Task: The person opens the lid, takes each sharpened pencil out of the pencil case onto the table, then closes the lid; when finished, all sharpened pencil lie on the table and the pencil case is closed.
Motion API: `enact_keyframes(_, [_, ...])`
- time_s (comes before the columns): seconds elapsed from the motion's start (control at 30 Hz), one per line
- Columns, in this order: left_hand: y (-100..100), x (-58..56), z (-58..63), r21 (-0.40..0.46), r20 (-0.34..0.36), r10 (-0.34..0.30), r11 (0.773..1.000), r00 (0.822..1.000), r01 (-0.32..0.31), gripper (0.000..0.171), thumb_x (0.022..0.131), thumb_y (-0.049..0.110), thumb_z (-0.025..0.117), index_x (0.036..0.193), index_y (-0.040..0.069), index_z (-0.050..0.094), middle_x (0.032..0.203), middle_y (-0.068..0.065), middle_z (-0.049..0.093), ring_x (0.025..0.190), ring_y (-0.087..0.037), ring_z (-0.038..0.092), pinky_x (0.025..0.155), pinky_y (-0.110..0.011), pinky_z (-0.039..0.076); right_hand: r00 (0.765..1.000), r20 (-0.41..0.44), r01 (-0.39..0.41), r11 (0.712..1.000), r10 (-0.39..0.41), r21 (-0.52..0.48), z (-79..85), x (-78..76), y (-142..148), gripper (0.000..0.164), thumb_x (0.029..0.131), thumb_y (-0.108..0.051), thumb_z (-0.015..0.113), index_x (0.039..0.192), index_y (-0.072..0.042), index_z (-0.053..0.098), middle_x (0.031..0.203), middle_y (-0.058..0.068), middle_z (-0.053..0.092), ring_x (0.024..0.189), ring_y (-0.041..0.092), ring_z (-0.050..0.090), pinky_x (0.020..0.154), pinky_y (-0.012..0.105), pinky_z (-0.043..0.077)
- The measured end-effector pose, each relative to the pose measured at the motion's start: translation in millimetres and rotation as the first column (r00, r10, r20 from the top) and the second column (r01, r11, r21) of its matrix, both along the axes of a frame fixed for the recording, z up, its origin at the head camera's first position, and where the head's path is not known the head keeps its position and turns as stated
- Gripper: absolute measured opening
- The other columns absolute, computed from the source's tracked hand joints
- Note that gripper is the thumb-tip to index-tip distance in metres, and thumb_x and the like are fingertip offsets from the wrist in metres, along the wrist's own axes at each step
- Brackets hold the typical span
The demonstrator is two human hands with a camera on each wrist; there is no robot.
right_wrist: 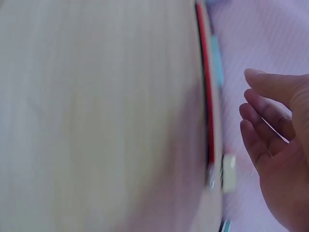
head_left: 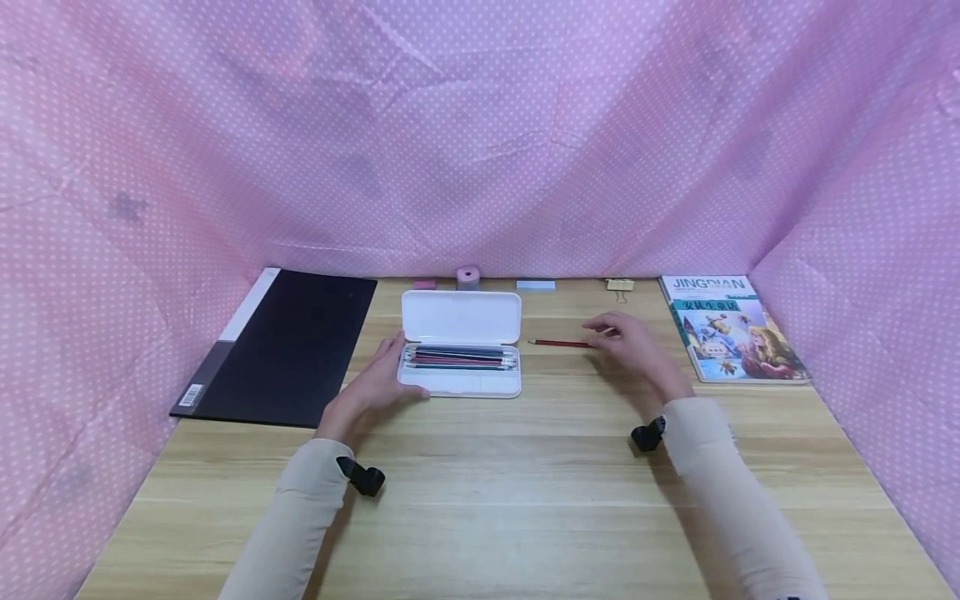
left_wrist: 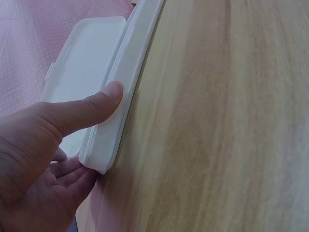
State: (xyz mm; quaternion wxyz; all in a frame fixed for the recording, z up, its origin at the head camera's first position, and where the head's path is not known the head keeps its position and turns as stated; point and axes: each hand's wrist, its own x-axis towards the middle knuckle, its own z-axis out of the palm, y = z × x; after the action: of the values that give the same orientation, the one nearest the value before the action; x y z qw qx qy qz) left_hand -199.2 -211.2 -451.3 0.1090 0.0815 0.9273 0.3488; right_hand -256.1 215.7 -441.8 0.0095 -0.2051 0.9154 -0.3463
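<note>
Red pencil [head_left: 561, 343]: slim, dark-striped, pointed end leftward — flat on wooden table [head_left: 480, 475], right of the open white pencil case [head_left: 450, 383] containing several pencils [head_left: 459, 358]. Left hand [head_left: 381, 375] grips the case's left end, thumb on front wall. Right hand [head_left: 630, 340] — thumb and fingers loosely apart — just beside the red pencil's right end.

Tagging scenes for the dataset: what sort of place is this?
Probably a desk area staged for recording, though I can't be sure: a wood-grain table walled on three sides by pink dotted cloth, with an open white pencil case on it.
</note>
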Motion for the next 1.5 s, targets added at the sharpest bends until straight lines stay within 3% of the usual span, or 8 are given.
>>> enact_keyframes(0.2, [0.1,0.5,0.5,0.004,0.004,0.003,1.000,1.000,-0.003,0.114,0.066,0.036,0.082,0.148,0.021,0.006,0.141,-0.011,0.024,0.126,-0.026,0.028,0.107,-0.046,0.022,0.993,-0.023,-0.119,0.980,0.117,-0.157,4.5,8.4,-52.4,0.031,0.086,-0.006,0.063,0.116,0.000,0.059,0.111,0.016,0.060,0.101,0.027,0.056,0.088,0.043,0.045])
enact_keyframes(0.3, [0.3,0.4,0.6,0.001,0.007,0.008,1.000,1.000,-0.008,0.114,0.066,0.036,0.082,0.148,0.021,0.005,0.142,-0.011,0.023,0.127,-0.026,0.027,0.107,-0.046,0.022,0.983,-0.022,-0.182,0.965,0.181,-0.188,2.0,12.0,-79.2,0.030,0.085,-0.004,0.062,0.115,0.001,0.060,0.109,0.015,0.062,0.100,0.024,0.057,0.088,0.041,0.046])
enact_keyframes(0.5, [0.9,0.0,-0.4,-0.007,0.013,0.007,1.000,1.000,-0.007,0.116,0.066,0.038,0.081,0.149,0.019,0.002,0.143,-0.011,0.022,0.127,-0.026,0.027,0.107,-0.046,0.021,0.972,0.078,-0.209,0.969,0.220,-0.129,-1.3,17.6,-122.0,0.027,0.088,-0.013,0.061,0.115,-0.009,0.060,0.110,0.002,0.059,0.102,0.015,0.054,0.088,0.033,0.046])
enact_keyframes(0.67, [0.4,-0.4,-1.0,-0.019,0.013,-0.004,1.000,1.000,0.004,0.116,0.066,0.038,0.081,0.149,0.018,0.002,0.144,-0.012,0.021,0.128,-0.026,0.025,0.108,-0.046,0.022,0.972,0.090,-0.214,0.977,0.215,-0.021,-5.4,14.3,-142.8,0.025,0.089,-0.012,0.060,0.114,-0.011,0.061,0.108,-0.001,0.060,0.100,0.011,0.054,0.089,0.029,0.045])
enact_keyframes(0.8, [0.9,-0.1,0.3,-0.026,0.028,0.002,1.000,1.000,-0.001,0.116,0.067,0.039,0.081,0.149,0.018,0.001,0.146,-0.013,0.018,0.129,-0.027,0.024,0.108,-0.046,0.021,0.973,0.086,-0.218,0.974,0.213,0.057,-6.7,13.6,-149.7,0.025,0.089,-0.007,0.059,0.113,-0.011,0.062,0.107,-0.002,0.061,0.097,0.009,0.054,0.089,0.028,0.045])
enact_keyframes(1.03, [0.5,0.3,1.5,-0.030,0.020,0.003,1.000,1.000,-0.003,0.116,0.067,0.038,0.081,0.149,0.018,0.001,0.146,-0.013,0.018,0.130,-0.027,0.024,0.108,-0.046,0.021,0.975,0.054,-0.220,0.972,0.216,0.087,-8.4,13.5,-152.5,0.027,0.087,-0.003,0.060,0.112,-0.011,0.064,0.106,-0.001,0.063,0.095,0.009,0.055,0.087,0.027,0.045])
enact_keyframes(1.27, [0.6,0.4,1.7,-0.032,0.025,0.003,0.999,1.000,-0.003,0.117,0.067,0.040,0.081,0.149,0.020,0.000,0.146,-0.013,0.018,0.129,-0.027,0.025,0.107,-0.048,0.021,0.974,0.040,-0.223,0.974,0.222,0.025,-8.3,15.6,-149.2,0.021,0.087,-0.004,0.061,0.105,-0.012,0.067,0.101,-0.001,0.064,0.093,0.010,0.056,0.085,0.028,0.046])
enact_keyframes(1.5, [0.8,1.1,2.3,-0.047,0.045,0.011,0.999,0.999,-0.009,0.118,0.067,0.042,0.080,0.149,0.018,-0.002,0.148,-0.012,0.015,0.131,-0.027,0.022,0.108,-0.047,0.021,0.984,0.082,-0.157,0.986,0.161,-0.063,6.0,19.4,-128.5,0.020,0.088,-0.005,0.060,0.104,-0.014,0.068,0.104,-0.001,0.064,0.097,0.013,0.057,0.085,0.032,0.047])
